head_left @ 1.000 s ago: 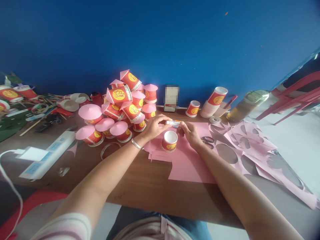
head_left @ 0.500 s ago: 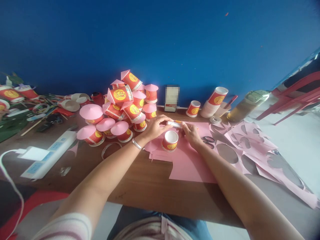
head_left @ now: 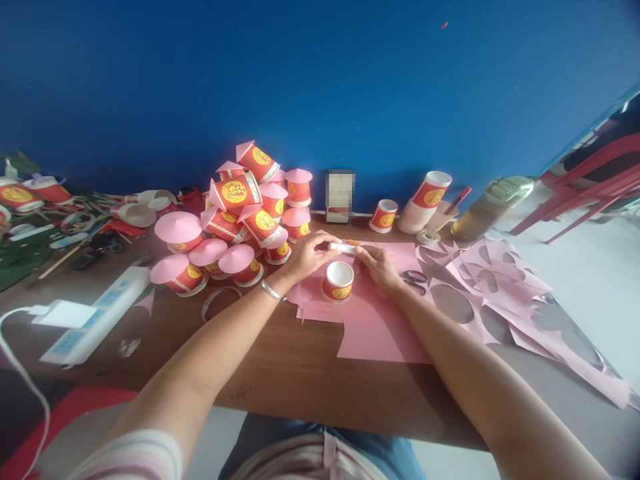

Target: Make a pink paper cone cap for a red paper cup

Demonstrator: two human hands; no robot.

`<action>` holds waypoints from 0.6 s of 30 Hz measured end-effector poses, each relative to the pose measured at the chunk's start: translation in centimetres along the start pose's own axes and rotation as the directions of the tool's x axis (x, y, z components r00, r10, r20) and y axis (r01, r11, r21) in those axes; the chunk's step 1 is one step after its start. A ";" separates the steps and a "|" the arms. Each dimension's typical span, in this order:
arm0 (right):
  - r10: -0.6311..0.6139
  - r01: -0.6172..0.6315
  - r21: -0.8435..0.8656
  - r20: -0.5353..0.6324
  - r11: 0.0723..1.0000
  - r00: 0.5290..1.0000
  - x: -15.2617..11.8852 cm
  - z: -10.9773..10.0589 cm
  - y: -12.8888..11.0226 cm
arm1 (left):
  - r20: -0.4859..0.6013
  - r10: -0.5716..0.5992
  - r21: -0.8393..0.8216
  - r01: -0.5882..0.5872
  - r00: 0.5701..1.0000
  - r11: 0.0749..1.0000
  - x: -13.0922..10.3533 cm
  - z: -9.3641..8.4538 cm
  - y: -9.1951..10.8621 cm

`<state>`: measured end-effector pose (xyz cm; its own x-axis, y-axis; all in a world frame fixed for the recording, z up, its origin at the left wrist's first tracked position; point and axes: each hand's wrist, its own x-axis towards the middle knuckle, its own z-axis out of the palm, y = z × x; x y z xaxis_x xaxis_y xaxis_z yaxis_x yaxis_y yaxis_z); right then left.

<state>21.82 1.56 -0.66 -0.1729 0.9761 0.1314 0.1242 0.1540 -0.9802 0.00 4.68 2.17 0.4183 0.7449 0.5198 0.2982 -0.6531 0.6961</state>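
A small white tube [head_left: 343,247], which looks like a glue stick, lies level between my two hands. My left hand [head_left: 313,257] pinches its left end, and my right hand [head_left: 377,267] grips the right end. Just below them a red paper cup [head_left: 338,283] with a yellow emblem stands upright, its open mouth facing up. The cup rests on a pink paper sheet [head_left: 383,333]. Black-handled scissors [head_left: 415,281] lie to the right of my right hand. An orange-yellow pencil-like item [head_left: 354,243] shows partly behind the tube.
Red cups with pink paper cones [head_left: 177,230] are piled at left. Paper offcuts [head_left: 500,280] with round holes spread rightward. At the back stand a phone [head_left: 340,197], a single cup [head_left: 384,216], stacked cups [head_left: 427,200], tape [head_left: 428,238] and a bottle [head_left: 493,208]. A power strip [head_left: 95,313] lies left.
The view has shifted slightly. My hands have drawn a little closer together on the white tube, and the cup stays in its place.
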 end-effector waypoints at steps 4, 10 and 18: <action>-0.013 0.014 0.095 -0.017 0.995 1.000 0.2 0.2 0.2 | -0.003 -0.039 -0.044 0.039 0.999 0.998 0.0 0.3 -0.6; 0.055 -0.002 0.429 -0.112 0.903 0.992 0.6 0.1 0.0 | 0.000 -0.175 -0.403 0.160 0.985 0.901 0.2 0.4 -1.1; 0.025 0.074 0.476 -0.197 0.876 0.980 -0.1 -1.9 -2.8 | 0.281 -0.182 -0.448 0.297 0.942 0.843 -1.7 -1.4 1.3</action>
<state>23.34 1.33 2.37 0.0262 0.9907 0.1336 -0.3689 0.1338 -0.9198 -1.52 2.75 2.85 0.5807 0.7828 0.2237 -0.0089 -0.2687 0.9632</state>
